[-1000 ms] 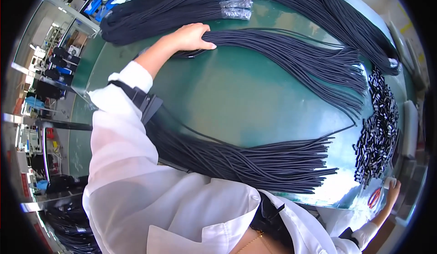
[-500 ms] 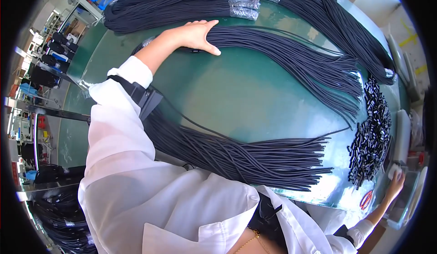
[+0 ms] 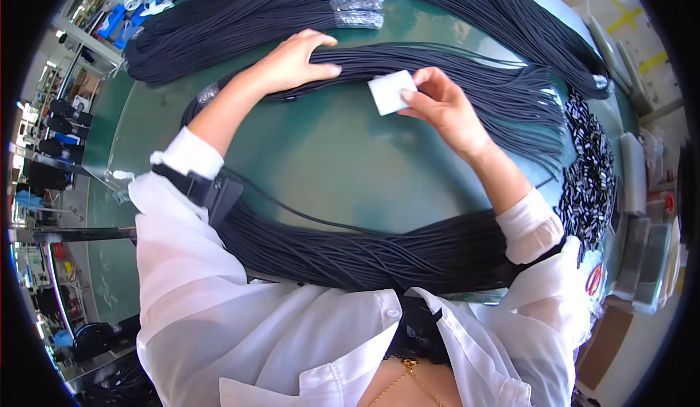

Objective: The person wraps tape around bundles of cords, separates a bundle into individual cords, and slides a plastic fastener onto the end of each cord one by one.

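In my right hand (image 3: 448, 112) is a small white square pad or folded sheet (image 3: 391, 92), pinched between thumb and fingers; its material cannot be told. It is held over the middle of the table, by the lower edge of a curved bundle of black cables (image 3: 481, 79). My left hand (image 3: 290, 63) rests on that bundle's left part, thumb and fingers apart. Another bundle of black cables (image 3: 364, 254) curves close to my body, its right end hidden by my right sleeve.
Plastic-wrapped black cable bundles (image 3: 240, 32) lie along the far side of the green table (image 3: 321, 159), with another bundle (image 3: 518, 21) at far right. A heap of short black tube pieces (image 3: 587, 166) lies at the right edge, with clear bins (image 3: 645, 261) beyond.
My right hand has come from the bins at the lower right to above the table, bringing the white pad. My left hand has shifted slightly left along the cables.
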The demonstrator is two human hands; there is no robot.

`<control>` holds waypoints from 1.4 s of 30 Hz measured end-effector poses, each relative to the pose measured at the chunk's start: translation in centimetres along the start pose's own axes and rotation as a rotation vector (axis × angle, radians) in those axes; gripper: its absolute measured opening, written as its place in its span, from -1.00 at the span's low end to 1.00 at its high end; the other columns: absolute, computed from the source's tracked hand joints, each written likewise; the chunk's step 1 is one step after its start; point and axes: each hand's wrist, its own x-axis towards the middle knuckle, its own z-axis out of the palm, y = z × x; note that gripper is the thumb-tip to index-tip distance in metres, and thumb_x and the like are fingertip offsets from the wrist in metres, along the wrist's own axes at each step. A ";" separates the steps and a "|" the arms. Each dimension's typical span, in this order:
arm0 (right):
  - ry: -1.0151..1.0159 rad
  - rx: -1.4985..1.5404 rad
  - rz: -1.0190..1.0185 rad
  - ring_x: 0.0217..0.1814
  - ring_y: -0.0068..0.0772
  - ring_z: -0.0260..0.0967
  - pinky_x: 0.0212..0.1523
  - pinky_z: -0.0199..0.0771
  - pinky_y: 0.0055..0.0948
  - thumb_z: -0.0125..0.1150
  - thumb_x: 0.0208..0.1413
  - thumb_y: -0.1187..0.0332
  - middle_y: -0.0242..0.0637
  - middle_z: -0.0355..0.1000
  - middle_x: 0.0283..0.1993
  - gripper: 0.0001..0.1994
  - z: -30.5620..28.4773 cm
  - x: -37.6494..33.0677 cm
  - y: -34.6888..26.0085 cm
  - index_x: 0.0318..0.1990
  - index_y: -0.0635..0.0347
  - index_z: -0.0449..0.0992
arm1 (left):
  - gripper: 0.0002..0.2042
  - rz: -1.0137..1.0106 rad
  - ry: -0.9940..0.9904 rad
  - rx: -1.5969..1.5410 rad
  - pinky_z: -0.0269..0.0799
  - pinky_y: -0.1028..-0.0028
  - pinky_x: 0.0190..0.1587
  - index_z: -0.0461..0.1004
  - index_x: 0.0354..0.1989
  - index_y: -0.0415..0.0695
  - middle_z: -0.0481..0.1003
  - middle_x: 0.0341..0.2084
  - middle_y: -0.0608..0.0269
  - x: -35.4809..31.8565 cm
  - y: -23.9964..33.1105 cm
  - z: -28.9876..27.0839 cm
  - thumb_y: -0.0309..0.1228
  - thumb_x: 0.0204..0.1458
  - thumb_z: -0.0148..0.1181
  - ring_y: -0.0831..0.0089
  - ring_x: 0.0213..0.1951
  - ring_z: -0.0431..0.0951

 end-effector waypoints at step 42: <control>-0.212 -0.088 0.211 -0.65 -0.68 0.30 -0.67 0.26 -0.69 0.14 0.11 0.32 -0.41 0.36 -0.54 -0.81 7.0 4.4 1.7 -0.24 0.13 0.26 | -0.20 0.057 -0.378 0.314 0.11 0.35 0.21 0.07 0.20 -0.36 0.09 0.20 -0.14 -0.9 -1.1 -2.2 -0.27 -0.25 0.25 0.16 0.22 0.15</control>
